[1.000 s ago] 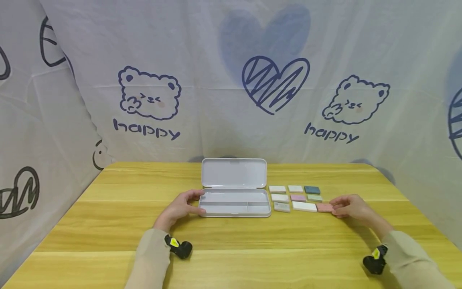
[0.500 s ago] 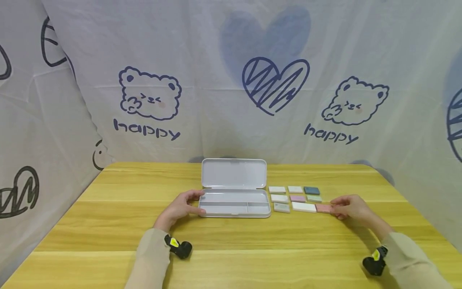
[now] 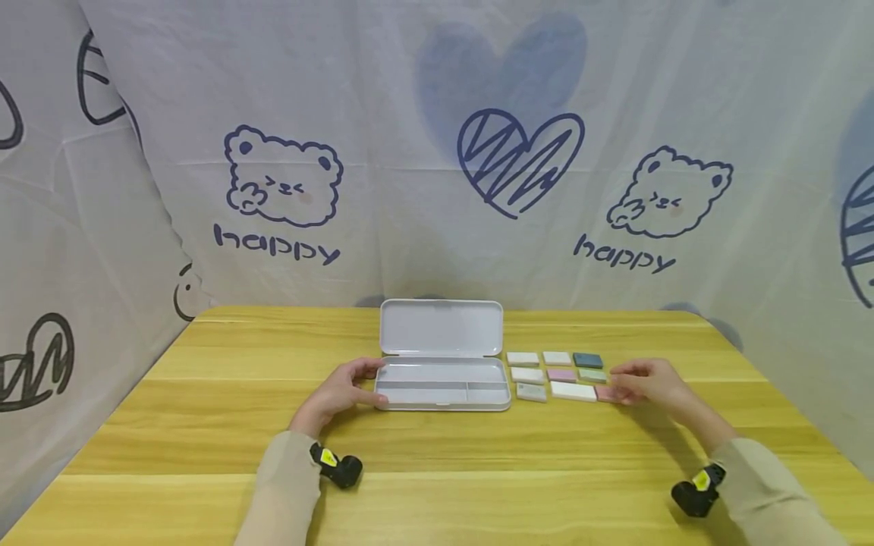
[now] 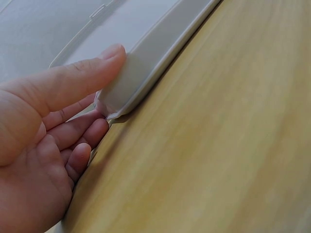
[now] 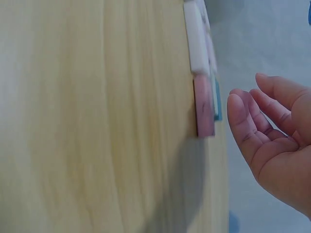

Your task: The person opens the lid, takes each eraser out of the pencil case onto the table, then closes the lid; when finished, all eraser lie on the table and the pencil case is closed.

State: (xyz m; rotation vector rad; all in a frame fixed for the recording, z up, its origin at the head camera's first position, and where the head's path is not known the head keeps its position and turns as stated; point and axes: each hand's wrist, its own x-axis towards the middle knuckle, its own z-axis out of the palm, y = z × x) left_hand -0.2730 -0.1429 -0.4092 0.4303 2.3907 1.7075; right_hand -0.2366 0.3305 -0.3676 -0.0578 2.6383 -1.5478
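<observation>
A white pencil case (image 3: 444, 371) lies with its lid (image 3: 441, 327) raised at the back. My left hand (image 3: 337, 394) holds its left end. In the left wrist view, the thumb of my left hand (image 4: 53, 116) lies over the case wall (image 4: 141, 68), and the fingers are at its outer side. Over the reddish-pink eraser (image 3: 604, 393), at the right end of the front row, is my right hand (image 3: 652, 384). The right wrist view shows my right hand (image 5: 277, 141) raised off that eraser (image 5: 204, 107), its fingers loosely bent with nothing in them.
Right of the case, several block erasers lie in rows: a long white eraser (image 3: 573, 391), a grey one (image 3: 531, 392), a lilac one (image 3: 561, 375), a green one (image 3: 592, 375), a dark blue one (image 3: 587, 360) and white ones. A printed curtain (image 3: 410, 227) hangs behind the table (image 3: 478, 478).
My right hand has let go of the reddish-pink eraser, risen and shifted slightly left and back over it. My left hand has stayed on the pencil case.
</observation>
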